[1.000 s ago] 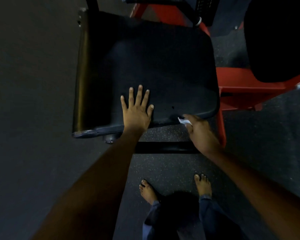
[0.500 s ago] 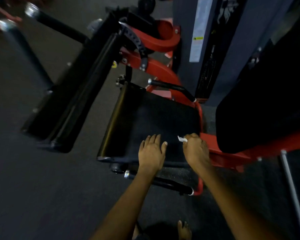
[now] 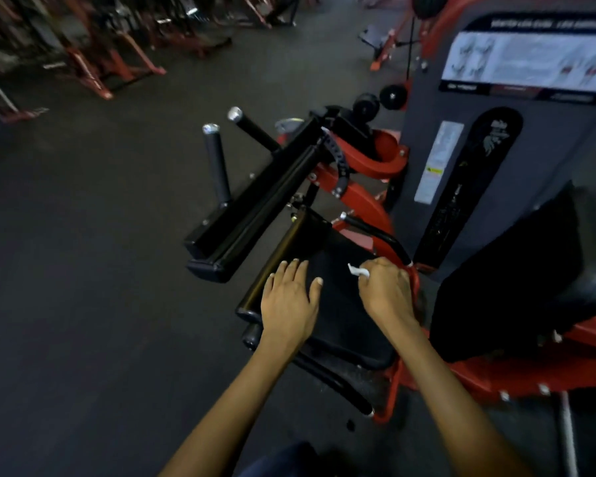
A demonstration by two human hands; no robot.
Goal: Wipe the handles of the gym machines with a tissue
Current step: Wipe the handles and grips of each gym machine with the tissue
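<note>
My left hand (image 3: 289, 301) lies flat with straight fingers on the black seat pad (image 3: 341, 304) of a red-framed gym machine. My right hand (image 3: 386, 290) is curled round a small white tissue (image 3: 356, 271), a bit of which sticks out past the fingers above the pad's right side. A black side handle (image 3: 375, 232) with a chrome end runs just beyond my right hand. Two upright black handles (image 3: 215, 160) with chrome caps stand farther off at the left, above a long black padded bar (image 3: 255, 208).
The grey weight-stack housing (image 3: 461, 166) with an instruction placard rises at the right. A black back pad (image 3: 516, 277) sits right of the seat. Another black handle (image 3: 334, 383) runs below the seat's front. Red racks (image 3: 93, 60) line the far left across dark rubber floor (image 3: 83, 270).
The view has tilted up from the seat and my feet to the whole machine and room. Both hands stay on the seat; my left fingers have drawn closer together.
</note>
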